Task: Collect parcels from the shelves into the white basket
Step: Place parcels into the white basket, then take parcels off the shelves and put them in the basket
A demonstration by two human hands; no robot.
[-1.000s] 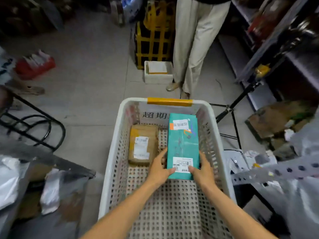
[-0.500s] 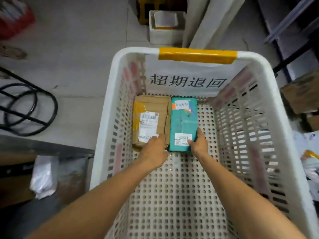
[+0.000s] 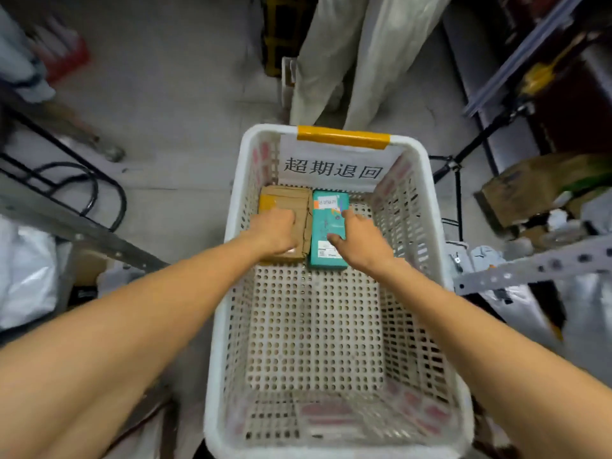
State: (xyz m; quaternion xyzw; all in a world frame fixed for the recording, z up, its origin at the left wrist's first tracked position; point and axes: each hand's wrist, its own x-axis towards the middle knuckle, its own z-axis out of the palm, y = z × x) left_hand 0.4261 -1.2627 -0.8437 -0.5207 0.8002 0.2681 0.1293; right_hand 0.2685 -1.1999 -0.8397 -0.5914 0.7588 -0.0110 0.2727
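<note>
Teal parcel (image 3: 326, 217): flat on the perforated floor at the 12 o'clock end of the white basket (image 3: 231, 207), long side running 12 to 6, white labels at both ends, touching the parcel at its 9 o'clock.
Brown cardboard parcel (image 3: 284, 198): flat on the same floor at the basket's 11 o'clock corner, yellowish tape along its 9 o'clock edge.
Right hand (image 3: 361, 243): on the 3 o'clock side of the teal parcel, holding it with thumb pressed on the top face and index finger stretched along the right edge; other fingers out of sight.
Left hand (image 3: 273, 231): knuckles up on top of the brown cardboard parcel, fingers folded down out of sight; grip or mere rest, impossible to tell.
Basket floor toward 6 o'clock: bare perforated plastic.
Yellow tape (image 3: 342, 137): wrapped round the basket rim at 12 o'clock.
Paper sign (image 3: 331, 167): on the inner wall just under the tape, four printed black characters.
Light trousers (image 3: 364, 54): another person's legs, just beyond the basket at 12 o'clock.
Black tripod (image 3: 457, 167): on the floor at the basket's 2 o'clock.
Cardboard box (image 3: 530, 187): at 3 o'clock, past the tripod, blurred.
Perforated metal strut (image 3: 530, 270): slanting in from the 3 o'clock edge.
Black wire frame (image 3: 66, 180): on the grey floor (image 3: 182, 111) at 9 o'clock.
White plastic bags (image 3: 23, 276): at the 9 o'clock edge.
</note>
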